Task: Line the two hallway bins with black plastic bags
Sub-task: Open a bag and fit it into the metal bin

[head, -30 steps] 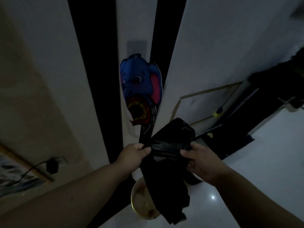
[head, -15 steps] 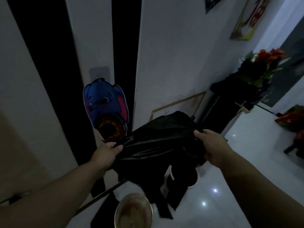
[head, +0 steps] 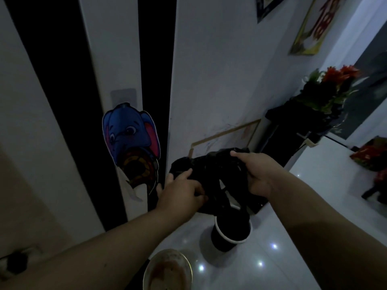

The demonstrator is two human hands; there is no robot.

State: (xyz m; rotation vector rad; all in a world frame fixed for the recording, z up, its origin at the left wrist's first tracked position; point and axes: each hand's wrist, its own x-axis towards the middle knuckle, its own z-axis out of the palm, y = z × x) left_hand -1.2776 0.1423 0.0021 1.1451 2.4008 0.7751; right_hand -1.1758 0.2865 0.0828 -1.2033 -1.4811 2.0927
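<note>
While both hands (head: pixel 182 191) clutch black bag (head: pixel 217 170), no legible writing.

No words, brand names or numbers can be read anywhere in this dim hallway. The hanging (head: pixel 314 24) high on the right wall carries a large red character on a yellow ground, but it is cut off by the frame edge and too tilted to make out. The elephant cutout (head: pixel 130 141) on the wall strip shows only a cartoon picture with coloured rings below it, no lettering that can be told.
</note>
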